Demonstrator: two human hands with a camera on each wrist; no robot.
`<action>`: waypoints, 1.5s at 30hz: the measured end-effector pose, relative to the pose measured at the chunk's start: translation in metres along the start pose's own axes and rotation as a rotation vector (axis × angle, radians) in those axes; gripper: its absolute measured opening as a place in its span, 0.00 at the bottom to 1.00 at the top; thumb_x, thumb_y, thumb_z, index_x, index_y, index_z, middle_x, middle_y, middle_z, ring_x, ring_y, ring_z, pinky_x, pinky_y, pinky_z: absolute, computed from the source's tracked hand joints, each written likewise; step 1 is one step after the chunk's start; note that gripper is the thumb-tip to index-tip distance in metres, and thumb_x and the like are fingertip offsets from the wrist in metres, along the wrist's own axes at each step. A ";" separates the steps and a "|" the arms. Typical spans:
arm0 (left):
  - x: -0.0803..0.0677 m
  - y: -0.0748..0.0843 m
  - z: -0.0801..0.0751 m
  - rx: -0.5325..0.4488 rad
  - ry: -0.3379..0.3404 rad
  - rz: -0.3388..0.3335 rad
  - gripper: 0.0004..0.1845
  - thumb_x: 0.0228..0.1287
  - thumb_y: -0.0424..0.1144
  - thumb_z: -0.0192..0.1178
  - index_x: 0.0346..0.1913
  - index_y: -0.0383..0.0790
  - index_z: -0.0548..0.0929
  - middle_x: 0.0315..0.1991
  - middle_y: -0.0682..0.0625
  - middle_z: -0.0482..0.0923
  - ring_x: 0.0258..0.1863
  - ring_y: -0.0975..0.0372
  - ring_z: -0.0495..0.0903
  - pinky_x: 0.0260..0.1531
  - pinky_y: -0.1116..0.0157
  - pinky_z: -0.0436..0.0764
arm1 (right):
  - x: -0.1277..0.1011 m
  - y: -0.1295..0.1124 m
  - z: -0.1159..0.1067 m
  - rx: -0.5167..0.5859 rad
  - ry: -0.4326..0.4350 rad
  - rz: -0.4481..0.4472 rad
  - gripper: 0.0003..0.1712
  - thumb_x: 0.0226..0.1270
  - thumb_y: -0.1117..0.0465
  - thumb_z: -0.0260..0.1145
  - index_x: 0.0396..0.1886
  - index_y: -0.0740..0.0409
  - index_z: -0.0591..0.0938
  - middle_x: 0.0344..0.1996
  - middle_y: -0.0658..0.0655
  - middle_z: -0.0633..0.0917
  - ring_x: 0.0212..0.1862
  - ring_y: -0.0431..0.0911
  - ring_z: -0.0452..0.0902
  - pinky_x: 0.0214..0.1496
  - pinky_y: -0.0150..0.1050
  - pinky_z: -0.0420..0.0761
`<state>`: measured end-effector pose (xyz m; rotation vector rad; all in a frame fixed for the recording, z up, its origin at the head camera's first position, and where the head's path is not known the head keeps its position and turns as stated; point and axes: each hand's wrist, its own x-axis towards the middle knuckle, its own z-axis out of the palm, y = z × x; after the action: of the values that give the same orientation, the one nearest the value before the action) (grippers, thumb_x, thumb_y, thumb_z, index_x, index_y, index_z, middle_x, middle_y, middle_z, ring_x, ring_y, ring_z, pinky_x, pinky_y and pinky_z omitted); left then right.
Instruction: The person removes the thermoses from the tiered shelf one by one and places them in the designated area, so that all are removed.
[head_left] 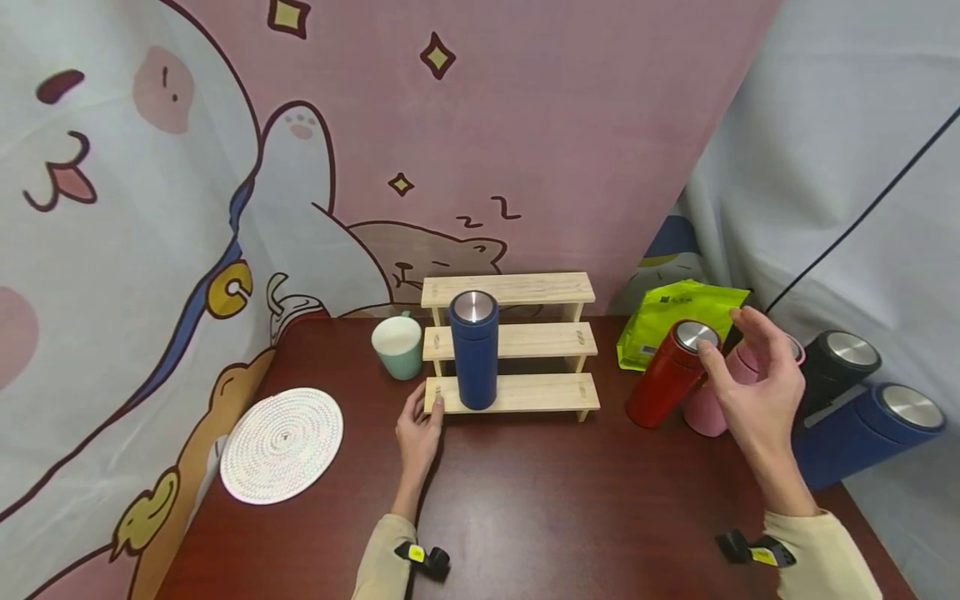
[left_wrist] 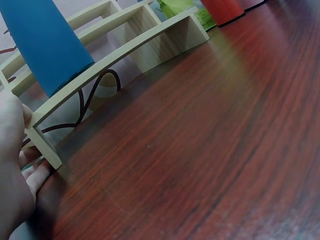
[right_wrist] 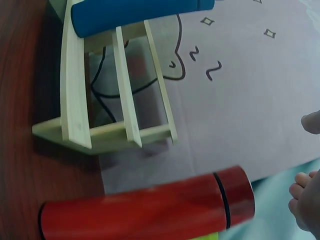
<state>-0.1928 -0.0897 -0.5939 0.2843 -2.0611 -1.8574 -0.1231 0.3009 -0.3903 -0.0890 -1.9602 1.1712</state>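
Note:
My left hand (head_left: 418,429) grips the left end of a three-step wooden rack (head_left: 540,393), thumb at the bottom step's corner and fingers behind its leg. A blue thermos (head_left: 476,358) with a steel-topped lid stands upright on that bottom step, left of its middle. On the right, my right hand (head_left: 761,392) is raised beside a red thermos (head_left: 663,379), thumb and fingers spread with nothing between them. In the right wrist view a gap shows between the fingers (right_wrist: 298,192) and the lid of the red thermos. A pink thermos (head_left: 705,408) is partly hidden behind this hand.
A black thermos (head_left: 836,371) and another blue thermos (head_left: 862,437) stand at the far right. Behind the red thermos is a lime-green pouch (head_left: 660,304). A mint cup (head_left: 401,354) stands left of the rack, and a round woven mat (head_left: 281,446) lies farther left.

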 end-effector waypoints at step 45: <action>-0.008 0.033 -0.003 -0.014 -0.024 0.018 0.24 0.68 0.32 0.66 0.66 0.32 0.78 0.53 0.33 0.84 0.51 0.45 0.85 0.48 0.56 0.84 | -0.036 -0.064 0.126 0.516 -0.445 0.173 0.31 0.66 0.70 0.70 0.69 0.63 0.74 0.64 0.65 0.80 0.67 0.49 0.76 0.72 0.34 0.70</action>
<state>-0.1812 -0.0853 -0.5618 0.2407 -2.0590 -1.8728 -0.1639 0.1610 -0.3917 0.3009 -1.9741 1.9064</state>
